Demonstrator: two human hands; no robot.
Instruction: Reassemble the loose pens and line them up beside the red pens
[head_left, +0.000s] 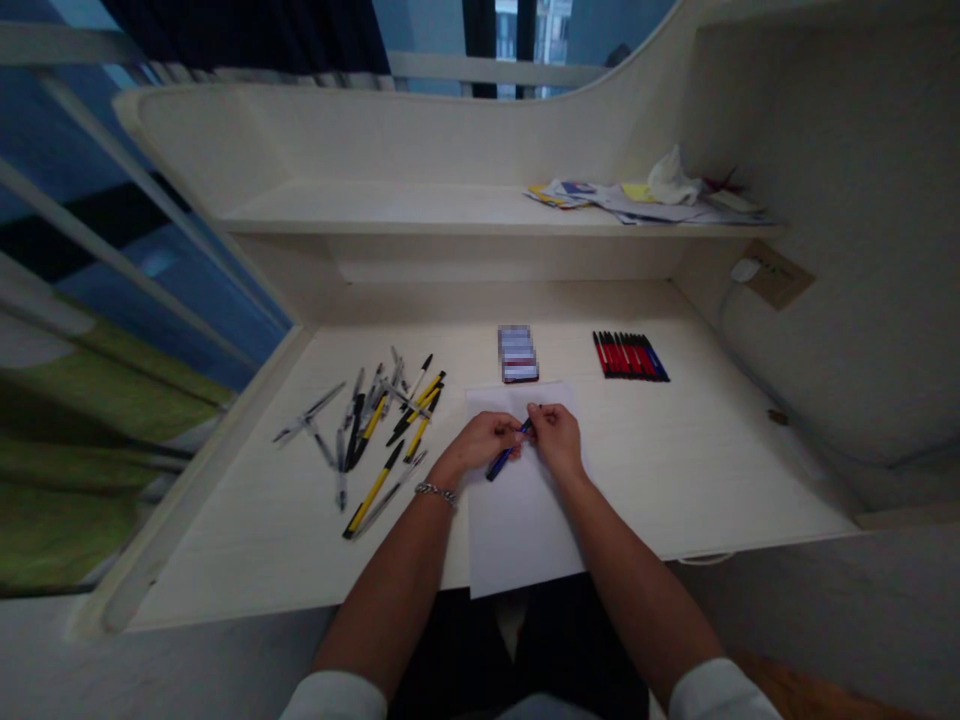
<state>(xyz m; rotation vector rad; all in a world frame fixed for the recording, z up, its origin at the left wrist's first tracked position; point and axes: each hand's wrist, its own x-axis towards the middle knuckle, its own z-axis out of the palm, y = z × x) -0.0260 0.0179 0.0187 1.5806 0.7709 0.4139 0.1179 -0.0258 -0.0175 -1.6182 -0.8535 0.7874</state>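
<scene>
A blue pen [498, 465] with dark ends lies slantwise between my two hands, above a sheet of white paper [517, 540]. My left hand [484, 442], with a chain bracelet at its wrist, is closed around the pen's middle. At the pen's upper end, my right hand [559, 437] pinches the dark tip; its fingers partly hide it. Left of the hands, several yellow pens [373, 492] with black caps and clear pens [322, 398] are scattered in a loose heap. A neat row of red pens [622, 357] and blue pens [654, 360] lies to the right.
Just beyond the paper lies a phone [518, 353] with its screen lit. Papers [637, 208] and a crumpled tissue [673, 180] rest on the shelf [375, 208] at the back. A cable [757, 375] runs down the right wall from a plug.
</scene>
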